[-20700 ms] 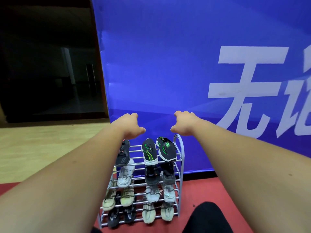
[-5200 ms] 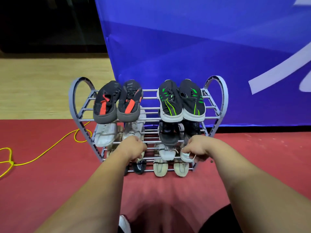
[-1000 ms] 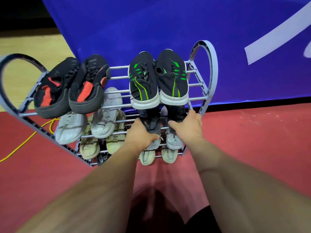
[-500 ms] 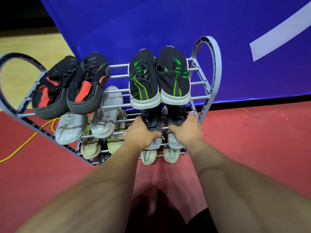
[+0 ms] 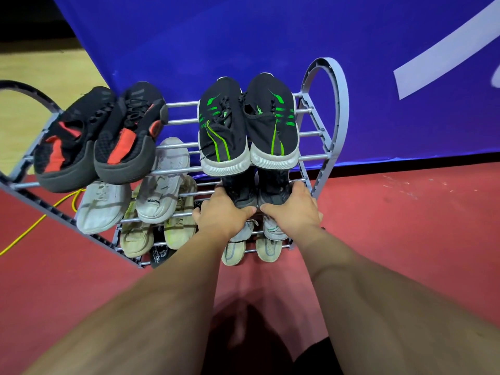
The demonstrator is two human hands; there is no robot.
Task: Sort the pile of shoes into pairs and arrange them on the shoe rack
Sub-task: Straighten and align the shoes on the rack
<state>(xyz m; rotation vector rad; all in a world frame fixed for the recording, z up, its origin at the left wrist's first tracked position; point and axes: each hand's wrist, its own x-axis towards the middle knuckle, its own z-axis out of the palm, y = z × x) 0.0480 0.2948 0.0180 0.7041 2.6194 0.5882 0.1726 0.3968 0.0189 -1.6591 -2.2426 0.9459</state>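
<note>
Reaching forward and down, both bare forearms are extended side by side to the right end of the second tier of the grey shoe rack [image 5: 336,109]. The left hand [image 5: 220,216] is wrapped round the heel of the left black shoe [image 5: 240,189], with the thumb tucked against the heel's inner side and the fingers laid along its outer side. The right hand [image 5: 292,212] is closed in the same way on the right black shoe [image 5: 276,186]. The two thumbs are brought almost together between the heels.

Both black shoes are held at the front edge of that tier, their toes hidden beneath the black-and-green sneakers [image 5: 224,131] at the right end of the top tier. The black-and-red sneakers [image 5: 124,142] are placed at the left end of the top tier, heels overhanging the front rail. White sneakers [image 5: 102,205] are seen at the left end of the second tier, beige sneakers [image 5: 135,235] below them, and pale sneakers [image 5: 234,250] on the lower tiers under the hands. The rack is stood on a red floor [image 5: 405,234] before a blue banner [image 5: 243,36].
</note>
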